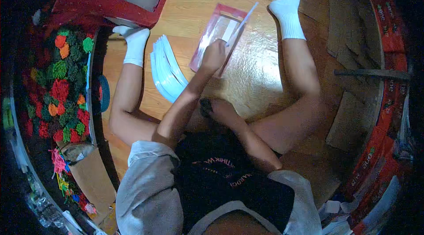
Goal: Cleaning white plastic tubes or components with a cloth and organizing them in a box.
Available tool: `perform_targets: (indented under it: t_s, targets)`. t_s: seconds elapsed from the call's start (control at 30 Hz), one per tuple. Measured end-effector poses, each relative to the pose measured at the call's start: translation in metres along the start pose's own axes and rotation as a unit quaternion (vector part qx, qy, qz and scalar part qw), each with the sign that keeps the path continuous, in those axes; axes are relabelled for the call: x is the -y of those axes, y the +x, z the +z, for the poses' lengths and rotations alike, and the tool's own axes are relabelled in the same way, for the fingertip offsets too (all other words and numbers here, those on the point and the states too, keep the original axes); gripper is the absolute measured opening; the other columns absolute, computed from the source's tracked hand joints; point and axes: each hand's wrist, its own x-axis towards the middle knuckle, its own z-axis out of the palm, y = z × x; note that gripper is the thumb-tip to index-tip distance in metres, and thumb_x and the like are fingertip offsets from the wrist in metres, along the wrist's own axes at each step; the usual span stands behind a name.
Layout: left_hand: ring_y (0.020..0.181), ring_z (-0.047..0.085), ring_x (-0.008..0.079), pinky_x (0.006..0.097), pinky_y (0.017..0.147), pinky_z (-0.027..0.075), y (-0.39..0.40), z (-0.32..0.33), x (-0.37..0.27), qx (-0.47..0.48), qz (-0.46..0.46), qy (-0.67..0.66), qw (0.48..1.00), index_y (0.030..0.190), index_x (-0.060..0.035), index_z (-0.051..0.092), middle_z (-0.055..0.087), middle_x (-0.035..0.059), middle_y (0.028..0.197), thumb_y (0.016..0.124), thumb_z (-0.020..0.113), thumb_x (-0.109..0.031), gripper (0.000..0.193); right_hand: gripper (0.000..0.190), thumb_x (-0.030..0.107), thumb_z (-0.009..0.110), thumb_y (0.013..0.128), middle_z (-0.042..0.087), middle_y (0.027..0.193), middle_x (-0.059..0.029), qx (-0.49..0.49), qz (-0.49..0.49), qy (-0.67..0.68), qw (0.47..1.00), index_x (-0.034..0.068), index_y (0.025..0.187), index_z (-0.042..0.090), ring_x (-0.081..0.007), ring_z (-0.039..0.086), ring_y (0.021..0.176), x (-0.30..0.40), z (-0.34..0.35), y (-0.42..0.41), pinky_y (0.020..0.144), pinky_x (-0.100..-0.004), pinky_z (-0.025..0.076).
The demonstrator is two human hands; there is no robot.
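My left hand reaches forward over a shallow rectangular tray with pinkish-red edges. Its fingers pinch a thin white strip that slants up past the tray's right side. Inside the tray lies a white flat piece. Closer to my body, my right hand is curled around a small dark object, too dim to name. A fanned bundle of glossy white strips rests on the floor left of the tray, partly behind my left forearm.
Wood-look flooring lies between my outstretched legs. Left are many coloured yarn pompoms, a cardboard box and a dark round roll. A red-framed item stands beyond my left foot. Cardboard sheets and red printed packaging line the right.
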Motion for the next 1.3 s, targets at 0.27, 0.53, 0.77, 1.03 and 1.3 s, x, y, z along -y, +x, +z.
perform_targets:
  t_s: [0.27,0.53,0.77,1.03,1.3]
  targets:
    - [0.066,0.056,0.0196,0.0339,0.058,0.042,-0.01,-0.088,0.0,-0.297,-0.015,-0.207,0.932,0.092,0.0003,0.053,0.058,0.013,0.073,0.086,0.039,-0.021,0.026,0.029,0.021,0.048,0.075,0.056,0.085,-0.0209,-0.043,-0.05,-0.064,0.996,0.001,0.096,0.047,-0.0369,0.053,0.082,-0.029,0.028,0.009,0.071,-0.0434,0.043]
    - [0.071,0.056,0.0334,0.0414,0.059,0.045,0.013,-0.029,0.091,-0.145,-0.116,0.139,0.973,0.077,0.0,0.053,0.057,0.0184,0.075,0.074,0.052,-0.014,0.014,0.032,0.027,0.05,0.077,0.057,0.081,-0.0209,-0.016,0.055,0.003,0.998,0.005,0.1,0.047,-0.0364,0.054,0.078,-0.062,0.055,0.03,0.067,-0.0426,0.043]
    - [0.07,0.057,0.032,0.0395,0.06,0.046,0.013,-0.031,0.09,-0.134,-0.097,0.193,0.967,0.079,-0.0013,0.054,0.056,0.0156,0.075,0.074,0.05,-0.014,0.014,0.031,0.022,0.039,0.081,0.055,0.086,-0.0234,-0.007,0.0,-0.088,0.996,-0.001,0.099,0.049,-0.0374,0.054,0.081,-0.031,0.029,0.014,0.073,-0.0426,0.042]
    - [0.069,0.057,0.0255,0.0331,0.058,0.048,0.001,-0.028,0.087,-0.172,0.041,0.282,0.943,0.083,-0.003,0.055,0.054,0.0113,0.076,0.071,0.046,-0.006,0.015,0.027,0.019,0.05,0.077,0.055,0.077,-0.0243,-0.044,-0.006,-0.079,0.996,0.0,0.096,0.048,-0.0383,0.053,0.074,-0.03,0.03,0.015,0.067,-0.0437,0.042]
    - [0.072,0.057,0.0298,0.0378,0.062,0.047,0.014,-0.038,0.09,-0.08,-0.002,0.243,0.967,0.08,-0.0014,0.055,0.056,0.0139,0.078,0.072,0.047,-0.01,0.014,0.035,0.03,0.05,0.079,0.056,0.076,-0.023,-0.032,0.008,-0.07,0.997,0.001,0.098,0.05,-0.0371,0.054,0.073,-0.035,0.036,0.017,0.065,-0.0418,0.043]
